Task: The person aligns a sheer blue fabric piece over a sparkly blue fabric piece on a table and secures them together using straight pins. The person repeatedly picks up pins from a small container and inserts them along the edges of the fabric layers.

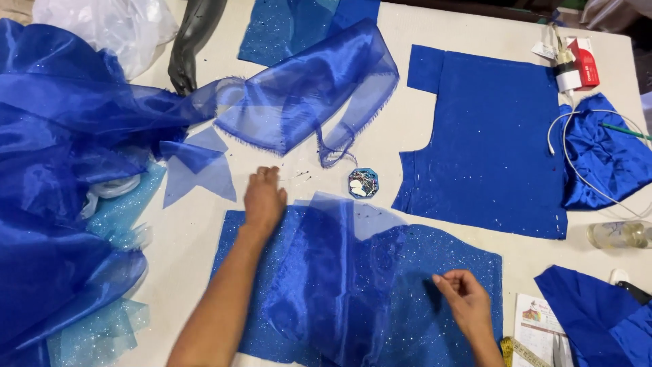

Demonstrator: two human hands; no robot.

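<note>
1. Two layers, a sheer blue organza piece (pixel 326 272) over a glittered blue panel (pixel 448 265), were spread beneath the fingers.
2. The left hand (pixel 263 197) was pressed flat, fingers open, on the panel's top edge.
3. The right hand (pixel 465 295) was pinched closed on the panel.
4. A pin container (pixel 363 183) lay just beyond the fingertips.

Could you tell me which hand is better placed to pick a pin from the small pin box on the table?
Probably the left hand: it lies flat at the glittery blue panel's top edge, close to the pin box. The right hand pinches fabric lower down, farther away.
</note>
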